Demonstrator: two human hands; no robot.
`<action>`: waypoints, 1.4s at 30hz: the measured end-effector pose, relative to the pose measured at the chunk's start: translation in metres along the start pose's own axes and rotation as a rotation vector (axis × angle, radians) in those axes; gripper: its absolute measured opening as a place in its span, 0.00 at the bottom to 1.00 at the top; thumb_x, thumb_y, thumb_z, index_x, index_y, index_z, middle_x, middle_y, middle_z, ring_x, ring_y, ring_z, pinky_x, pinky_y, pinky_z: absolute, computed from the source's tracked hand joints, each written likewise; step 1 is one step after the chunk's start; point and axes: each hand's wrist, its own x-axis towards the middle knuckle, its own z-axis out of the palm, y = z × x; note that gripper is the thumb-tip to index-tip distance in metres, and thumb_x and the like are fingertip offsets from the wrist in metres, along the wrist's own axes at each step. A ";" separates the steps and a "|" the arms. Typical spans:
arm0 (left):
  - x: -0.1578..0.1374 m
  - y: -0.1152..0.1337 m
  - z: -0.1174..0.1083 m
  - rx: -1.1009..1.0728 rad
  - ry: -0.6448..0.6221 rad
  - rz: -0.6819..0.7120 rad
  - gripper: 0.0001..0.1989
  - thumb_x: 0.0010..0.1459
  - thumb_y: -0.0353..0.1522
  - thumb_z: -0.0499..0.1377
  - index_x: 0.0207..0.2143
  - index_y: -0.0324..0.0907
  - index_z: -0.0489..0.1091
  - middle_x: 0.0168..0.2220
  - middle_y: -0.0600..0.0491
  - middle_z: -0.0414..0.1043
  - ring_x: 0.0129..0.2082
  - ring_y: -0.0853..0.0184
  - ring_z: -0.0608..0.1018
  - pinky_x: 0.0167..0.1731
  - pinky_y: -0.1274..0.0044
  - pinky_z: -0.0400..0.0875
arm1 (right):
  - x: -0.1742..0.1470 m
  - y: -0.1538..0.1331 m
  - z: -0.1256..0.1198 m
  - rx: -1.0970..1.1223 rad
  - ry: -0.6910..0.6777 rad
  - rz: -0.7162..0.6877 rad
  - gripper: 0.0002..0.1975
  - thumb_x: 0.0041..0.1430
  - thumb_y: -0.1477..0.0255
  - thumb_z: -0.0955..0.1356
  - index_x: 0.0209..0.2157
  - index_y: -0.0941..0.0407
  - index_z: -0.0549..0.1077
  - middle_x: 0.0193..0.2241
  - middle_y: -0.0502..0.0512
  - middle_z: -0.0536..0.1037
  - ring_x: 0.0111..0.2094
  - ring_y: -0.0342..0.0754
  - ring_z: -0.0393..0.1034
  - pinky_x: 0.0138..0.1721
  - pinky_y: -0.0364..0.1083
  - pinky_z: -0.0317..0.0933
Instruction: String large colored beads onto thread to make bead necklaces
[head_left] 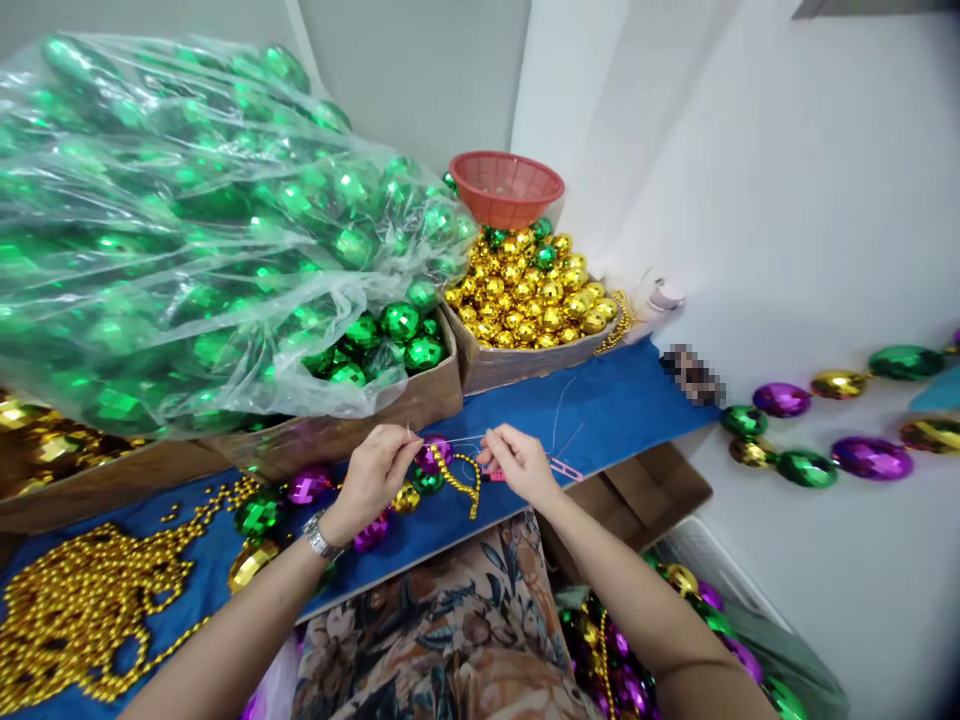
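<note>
A thin white thread (461, 440) runs taut between my two hands above the blue cloth. My left hand (377, 468), with a metal watch at the wrist, pinches one end. My right hand (519, 462) pinches the other part with its thumb and fingers. Just below the thread hangs or lies a short gold bead strand (459, 484); I cannot tell which. Beside it are a purple ball (435, 454), a green ball (428, 480) and a gold ball (406, 497). Partly behind my right hand lies a pink tool (564, 469) whose kind is unclear.
Cardboard boxes of green balls (401, 321) and gold balls (550, 291) line the back, below a large plastic bag (180, 220). A red basket (507, 190) sits atop the gold balls. Gold bead strands (90, 610) spread at left. A bead garland (870, 457) hangs at right.
</note>
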 end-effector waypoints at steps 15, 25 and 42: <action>0.021 0.027 -0.007 -1.238 -0.032 -0.487 0.10 0.55 0.34 0.63 0.28 0.40 0.65 0.31 0.52 0.76 0.36 0.65 0.78 0.32 0.77 0.72 | 0.017 0.007 0.018 0.757 0.108 0.298 0.15 0.54 0.56 0.70 0.32 0.53 0.67 0.40 0.52 0.78 0.34 0.43 0.73 0.24 0.38 0.63; 0.037 0.038 -0.014 -1.189 -0.138 -0.376 0.11 0.57 0.35 0.62 0.28 0.39 0.64 0.25 0.54 0.70 0.24 0.72 0.72 0.21 0.81 0.65 | 0.053 -0.064 0.001 1.024 0.042 0.118 0.10 0.58 0.69 0.66 0.27 0.53 0.59 0.16 0.40 0.55 0.18 0.37 0.57 0.17 0.35 0.53; 0.055 0.054 -0.013 -0.840 -0.051 -0.138 0.11 0.61 0.38 0.57 0.29 0.40 0.66 0.29 0.52 0.73 0.31 0.70 0.75 0.35 0.77 0.68 | 0.047 -0.055 -0.010 -0.820 -0.044 -0.711 0.13 0.68 0.69 0.57 0.42 0.57 0.70 0.36 0.59 0.76 0.36 0.50 0.66 0.40 0.48 0.60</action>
